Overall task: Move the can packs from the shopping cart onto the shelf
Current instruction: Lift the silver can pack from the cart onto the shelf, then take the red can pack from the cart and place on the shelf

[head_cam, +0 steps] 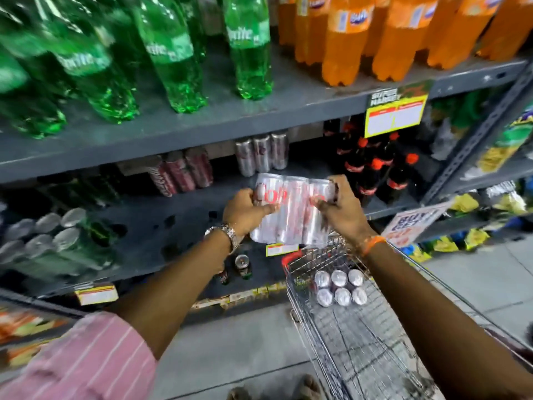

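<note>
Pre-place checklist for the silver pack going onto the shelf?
1. Left hand grip on silver can pack: ok, fingers wrap its left edge.
2. Right hand grip: ok, holds the right edge.
3. Pack clear of the shopping cart: ok, lifted above its rim.
4. Free spot on the middle shelf: ok, bare deck in front of the shelved silver cans.
5. Pack wrap intact: cannot tell, blurred.
6. Cart emptied: not ok, one six-pack remains.
</note>
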